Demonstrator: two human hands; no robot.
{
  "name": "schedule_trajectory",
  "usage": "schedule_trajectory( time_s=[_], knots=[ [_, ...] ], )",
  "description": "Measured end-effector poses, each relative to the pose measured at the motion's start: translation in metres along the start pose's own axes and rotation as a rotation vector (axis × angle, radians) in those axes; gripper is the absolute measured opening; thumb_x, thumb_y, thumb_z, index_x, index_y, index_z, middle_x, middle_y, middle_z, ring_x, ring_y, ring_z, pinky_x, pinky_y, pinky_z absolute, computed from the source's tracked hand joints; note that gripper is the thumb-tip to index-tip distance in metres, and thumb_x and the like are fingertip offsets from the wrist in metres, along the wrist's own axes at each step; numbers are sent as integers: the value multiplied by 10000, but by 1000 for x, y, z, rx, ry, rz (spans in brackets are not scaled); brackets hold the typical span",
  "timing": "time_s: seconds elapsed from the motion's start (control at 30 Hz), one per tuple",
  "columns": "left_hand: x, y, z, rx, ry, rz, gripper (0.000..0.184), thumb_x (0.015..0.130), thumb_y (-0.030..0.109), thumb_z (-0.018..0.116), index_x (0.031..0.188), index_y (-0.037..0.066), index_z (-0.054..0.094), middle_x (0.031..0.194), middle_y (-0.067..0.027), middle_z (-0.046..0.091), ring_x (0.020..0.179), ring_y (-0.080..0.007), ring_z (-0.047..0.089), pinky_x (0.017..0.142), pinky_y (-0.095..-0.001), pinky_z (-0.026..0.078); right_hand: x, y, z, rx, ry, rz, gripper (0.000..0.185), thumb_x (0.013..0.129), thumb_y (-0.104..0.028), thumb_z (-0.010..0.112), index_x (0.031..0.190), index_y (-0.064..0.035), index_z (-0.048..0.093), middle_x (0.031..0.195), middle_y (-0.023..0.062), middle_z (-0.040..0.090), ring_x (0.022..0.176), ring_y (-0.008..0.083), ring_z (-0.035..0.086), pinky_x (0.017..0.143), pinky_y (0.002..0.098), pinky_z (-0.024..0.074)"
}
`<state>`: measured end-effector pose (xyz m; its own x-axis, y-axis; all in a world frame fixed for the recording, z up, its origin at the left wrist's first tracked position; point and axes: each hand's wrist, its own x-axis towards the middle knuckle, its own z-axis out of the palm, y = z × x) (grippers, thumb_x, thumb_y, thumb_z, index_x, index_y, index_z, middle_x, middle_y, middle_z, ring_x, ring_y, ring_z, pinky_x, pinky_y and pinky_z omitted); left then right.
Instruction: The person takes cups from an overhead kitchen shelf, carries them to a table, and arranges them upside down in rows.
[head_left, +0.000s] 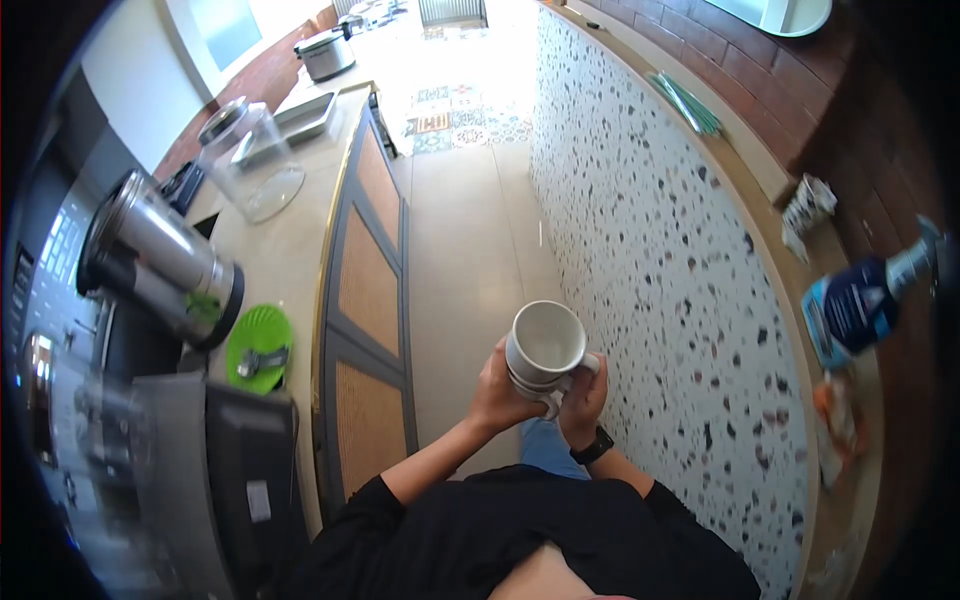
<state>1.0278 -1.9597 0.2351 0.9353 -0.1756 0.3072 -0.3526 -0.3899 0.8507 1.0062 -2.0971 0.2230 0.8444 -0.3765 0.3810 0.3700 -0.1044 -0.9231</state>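
A white mug [548, 338] is held upright in front of my body, its open top facing the camera and nothing visible inside. Below it shows the rim and handle of a second white mug [549, 406], so the two appear stacked. My left hand [497, 394] wraps round the left side of the stack. On the other side, my right hand [584, 402] is closed at the upper mug's handle; its palm side faces the mugs. A dark watch sits on the right wrist. The lower mug is mostly hidden by my fingers and the upper mug.
To the left, a counter [290, 240] carries a steel dispenser [165, 260], a green plate [250, 330] with metal utensils, a clear container [250, 165] and a pot [327, 55]. On the right, a speckled half-wall [660, 250] has a ledge with a blue spray bottle [855, 305].
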Motion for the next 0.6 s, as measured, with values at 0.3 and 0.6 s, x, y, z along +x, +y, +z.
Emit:
schedule_trajectory(
  time_s=[0.3,0.6],
  knots=[
    [251,-88,9,30,-14,-316,950,449,216,883,1222,33,361,1056,-174,614,995,-328,641,837,-407,534,247,103,92,-8,-134,16,353,1007,-349,429,991,-7,517,761,96,615,732,144,609,603,314,472],
    [459,-175,-39,33,200,-392,952,431,169,874,1233,32,379,1070,-159,620,1003,-291,643,838,-391,533,448,195,229,43,-327,47,334,1006,-335,437,987,-12,520,737,80,583,673,114,549,582,292,444]
  ],
)
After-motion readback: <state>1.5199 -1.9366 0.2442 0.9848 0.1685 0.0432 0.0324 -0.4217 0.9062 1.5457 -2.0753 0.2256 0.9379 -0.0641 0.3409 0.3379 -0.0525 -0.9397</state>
